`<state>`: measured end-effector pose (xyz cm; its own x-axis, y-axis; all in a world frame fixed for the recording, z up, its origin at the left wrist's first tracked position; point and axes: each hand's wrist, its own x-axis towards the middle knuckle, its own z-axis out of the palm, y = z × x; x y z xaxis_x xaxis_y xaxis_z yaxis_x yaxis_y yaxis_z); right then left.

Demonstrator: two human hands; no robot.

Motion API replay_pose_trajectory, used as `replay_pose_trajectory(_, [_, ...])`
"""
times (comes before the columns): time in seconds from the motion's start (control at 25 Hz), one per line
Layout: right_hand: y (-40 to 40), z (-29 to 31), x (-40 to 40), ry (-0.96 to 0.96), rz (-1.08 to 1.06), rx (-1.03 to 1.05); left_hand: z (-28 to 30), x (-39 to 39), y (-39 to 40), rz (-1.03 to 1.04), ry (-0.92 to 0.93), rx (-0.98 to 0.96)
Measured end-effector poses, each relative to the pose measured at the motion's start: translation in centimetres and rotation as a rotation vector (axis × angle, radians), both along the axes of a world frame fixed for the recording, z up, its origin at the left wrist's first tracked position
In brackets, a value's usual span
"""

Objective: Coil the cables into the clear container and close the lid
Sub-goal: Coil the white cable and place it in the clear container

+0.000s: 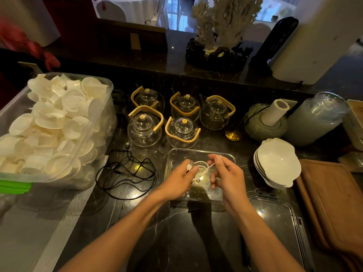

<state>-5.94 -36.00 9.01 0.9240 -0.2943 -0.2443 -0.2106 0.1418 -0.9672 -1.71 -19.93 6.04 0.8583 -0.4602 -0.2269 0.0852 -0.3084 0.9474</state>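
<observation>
Head view examined for task progress. Left hand point(179, 178) found pinching a small coil of white cable point(200, 166), fingers curled about one side of the loop. Right hand point(225, 176) found pinching the cable's free end between thumb and forefinger, remaining fingers loosely curled. Both hands held just above the open container point(170, 165), on the dark counter point(137, 222) directly in front of the person. White cable judged nearly wound, with only a short tail left to tuck; not yet released into the container. Container floor looked bare apart from reflections, though glare prevented a firm reading. Black cable point(127, 169) lay loose and uncoiled on the counter just left of the container, one plug end pointing toward the teapots point(144, 126); untouched at this moment. Lid point(275, 222) lay flat on the counter to the right of the container and nearer the person, so closing still outstanding. Progress judged as early to middle: first cable being finished, second cable to be coiled and placed, lid to be fitted last. Noted nearby only: large bin point(94, 146) of white shells at left, stacked white bowls point(277, 163) at right. Checked for brands, labels and writing: none legible on cable, container, lid or surrounding items; any markings too small or too blurred to read.
</observation>
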Motion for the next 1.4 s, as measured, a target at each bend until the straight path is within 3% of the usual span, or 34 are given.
replay_pose_trajectory(0.2, [0.0,-0.6,0.5,0.259,-0.224,0.577,0.0,-0.2,-0.5,-0.004,-0.022,-0.059])
replay_pose_trajectory(0.28, [-0.2,-1.0,0.9,0.348,-0.248,0.672,0.1,-0.3,-1.0,0.006,-0.047,-0.076])
replay_pose_trajectory(0.48, [-0.5,-1.3,1.1,0.454,-0.016,0.44,0.9,0.1,-1.4,-0.001,-0.086,-0.091])
replay_pose_trajectory(0.64, [-0.3,-1.1,0.8,0.279,0.207,0.413,2.0,0.8,-1.3,0.077,-0.107,-0.023])
replay_pose_trajectory(0.8, [-0.3,-1.2,0.5,0.142,0.266,0.354,2.8,0.7,-1.3,0.102,-0.149,-0.022])
replay_pose_trajectory(1.04, [-1.2,-1.3,0.2,0.092,0.36,0.415,1.5,0.6,-1.8,0.231,0.189,-0.199])
replay_pose_trajectory(1.4, [-0.4,-2.3,0.1,0.005,0.268,0.45,0.8,1.0,-1.0,-0.006,-0.004,0.205])
